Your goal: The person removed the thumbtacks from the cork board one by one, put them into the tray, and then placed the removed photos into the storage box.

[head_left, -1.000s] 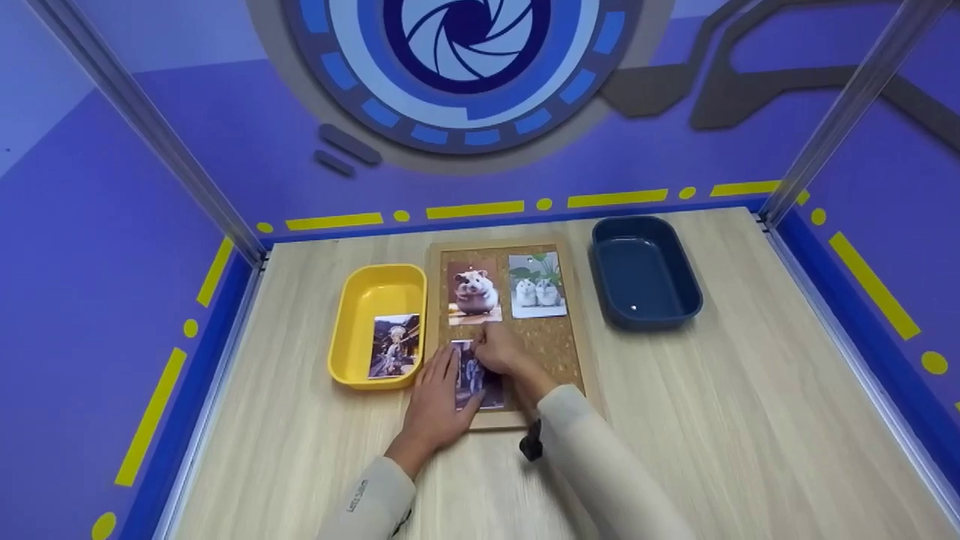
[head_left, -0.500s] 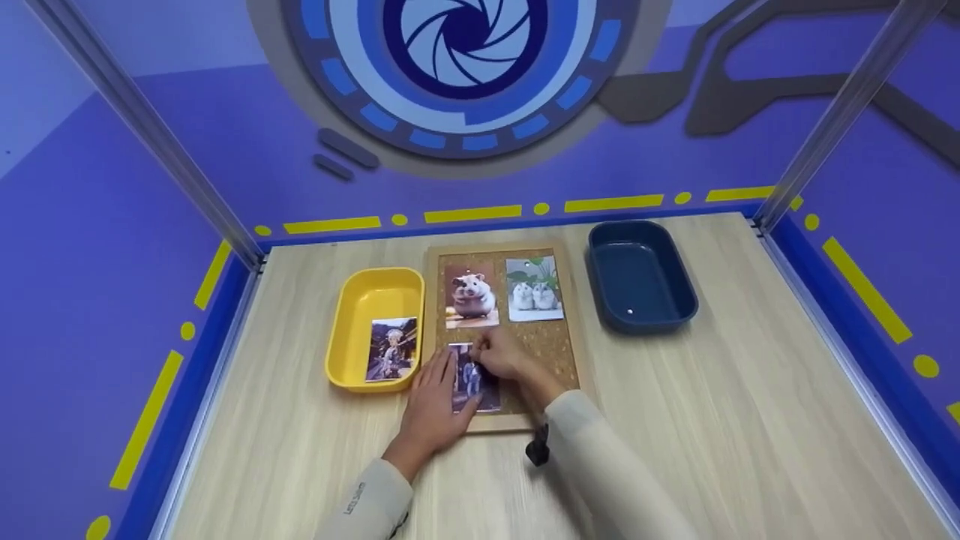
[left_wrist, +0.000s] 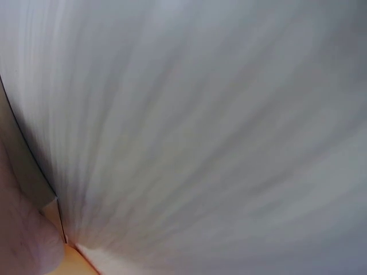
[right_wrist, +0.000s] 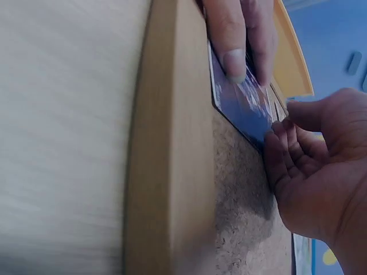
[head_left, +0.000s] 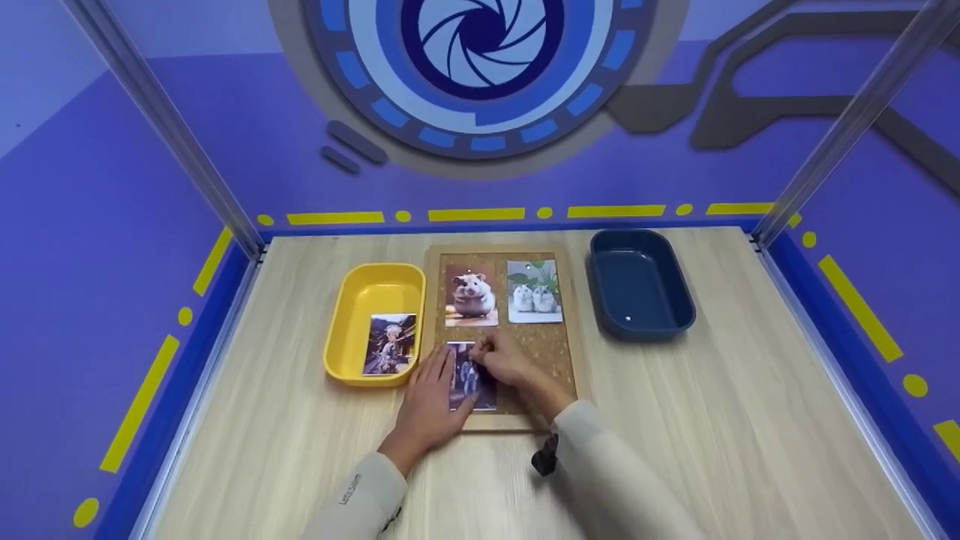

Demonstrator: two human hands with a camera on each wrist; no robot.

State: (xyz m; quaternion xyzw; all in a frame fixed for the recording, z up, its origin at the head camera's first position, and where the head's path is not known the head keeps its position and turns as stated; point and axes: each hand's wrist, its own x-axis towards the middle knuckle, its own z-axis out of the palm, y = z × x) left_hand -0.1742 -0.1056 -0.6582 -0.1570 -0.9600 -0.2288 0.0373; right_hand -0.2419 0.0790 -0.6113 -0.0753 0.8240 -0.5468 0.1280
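Note:
A dark photo card [head_left: 463,386] showing standing figures lies on the lower left of a wood-framed cork board [head_left: 536,371]. My left hand [head_left: 427,405] rests flat along its left side, thumb across the lower part. My right hand [head_left: 510,361] pinches at the card's top edge, fingers curled, on what looks like a push pin mostly hidden by the fingertips. The right wrist view shows the right hand [right_wrist: 318,154] close over the card [right_wrist: 238,106]. Above are a hamster photo [head_left: 472,298] and a two-hamster photo [head_left: 534,298], each with a small pin at its top.
A yellow tray [head_left: 341,330] left of the board holds another photo card [head_left: 390,345]. To the right stands a dark blue tray [head_left: 637,281] with a small white pin [head_left: 628,319] inside. Blue printed panels [head_left: 225,150] wall in the wooden table [head_left: 720,420].
Both hands keep nearly the same place on the photo card, with the right fingertips still at its top edge. The head view has shifted slightly.

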